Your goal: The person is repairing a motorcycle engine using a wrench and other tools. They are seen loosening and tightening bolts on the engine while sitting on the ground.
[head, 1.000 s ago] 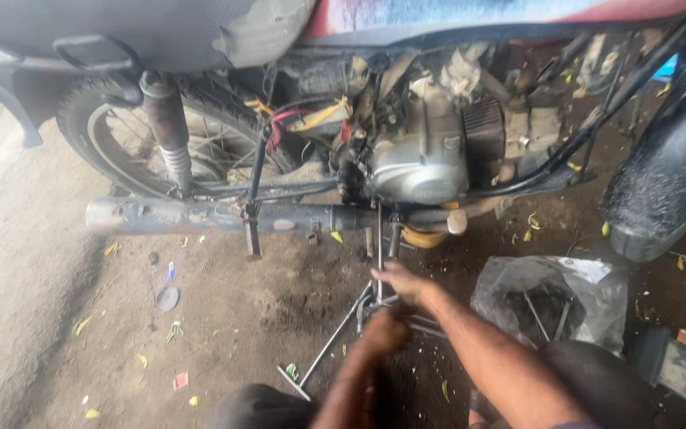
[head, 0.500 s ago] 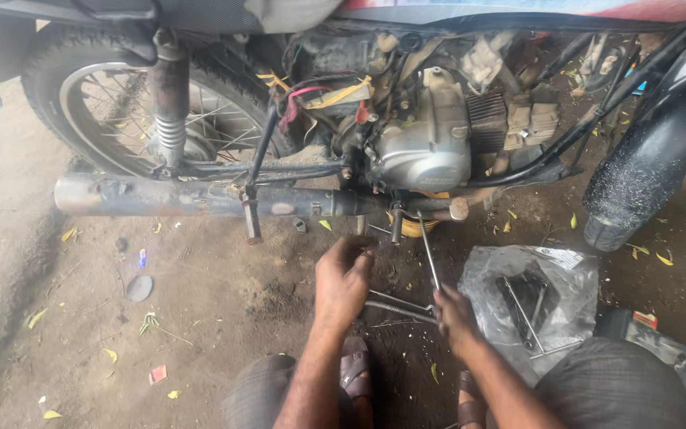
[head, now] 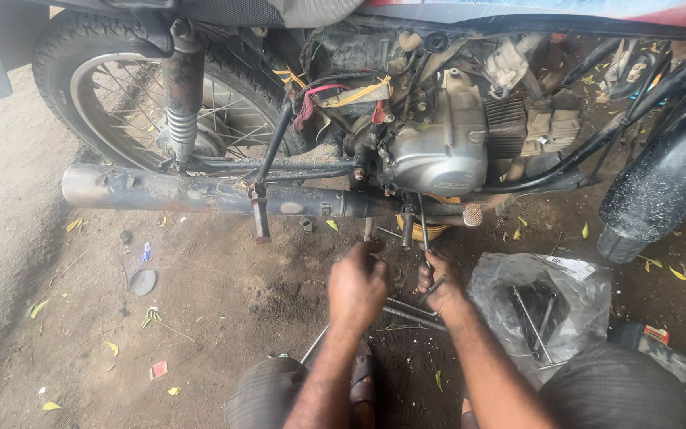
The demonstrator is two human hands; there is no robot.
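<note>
both hands are sitting closer together now than half a second back. left hand (head: 356,287) is sliding right and up toward the engine (head: 438,151), and the right hand (head: 440,284) is coming up with it, so they're nearly side by side just below the engine case. the view is also dropping in tighter on the bike.

left hand is showing me its back, knuckles up, fingers curled down and bunched together over something under the exhaust pipe (head: 208,193). can't tell what they're pressing on, my own hand is blocking it. right hand is closing its fingers around a thin metal rod (head: 424,238) that's running up toward the bottom of the engine, thumb side facing the left hand. grip looks wrapped, not just a pinch.

two more long rods (head: 410,311) are lying on the dirt below the engine, passing under my right wrist. clear plastic bag (head: 541,306) with tools in it is sitting on the ground below and right of the engine, just beside my right forearm. rear wheel (head: 132,95) and its shock spring (head: 180,119) are standing well left of the engine, with the exhaust pipe running from under the engine out past the wheel. small round cap (head: 143,281) is lying in the dirt far left and below the engine.
</note>
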